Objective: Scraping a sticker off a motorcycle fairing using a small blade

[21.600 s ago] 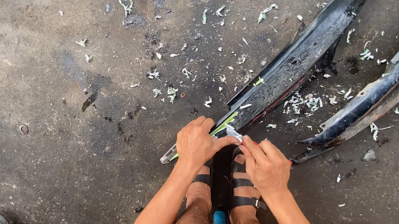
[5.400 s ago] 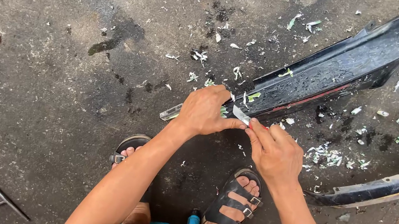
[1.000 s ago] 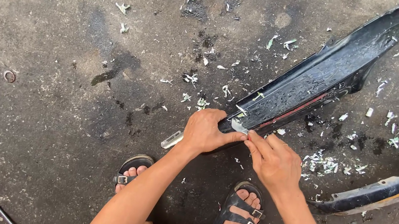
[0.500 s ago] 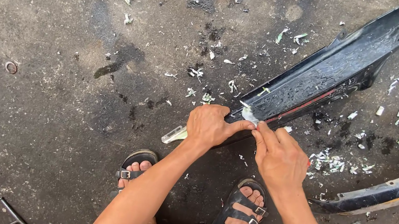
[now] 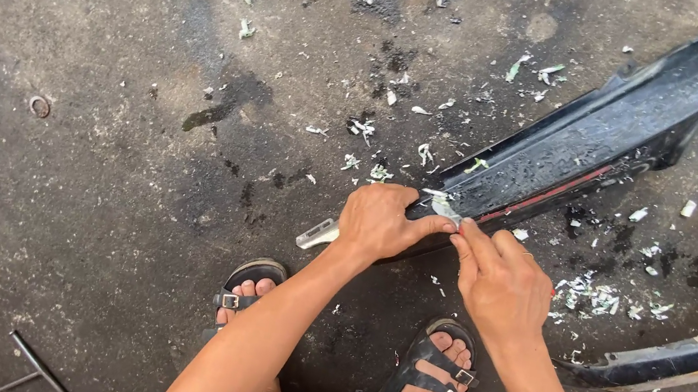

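Black strapped sandals (image 5: 425, 381) stand on the stained concrete floor (image 5: 95, 188). Left hand (image 5: 382, 222) is closed on the near end of the long black plastic panel (image 5: 598, 140). Right hand (image 5: 502, 283) pinches a pale sticker scrap (image 5: 444, 207) there. White-green shavings (image 5: 603, 300) litter beyond.

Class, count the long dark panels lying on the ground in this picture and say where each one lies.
2. One long dark panel runs from the hands up to the upper right corner. A second dark panel lies at the right edge, cut off by the frame.
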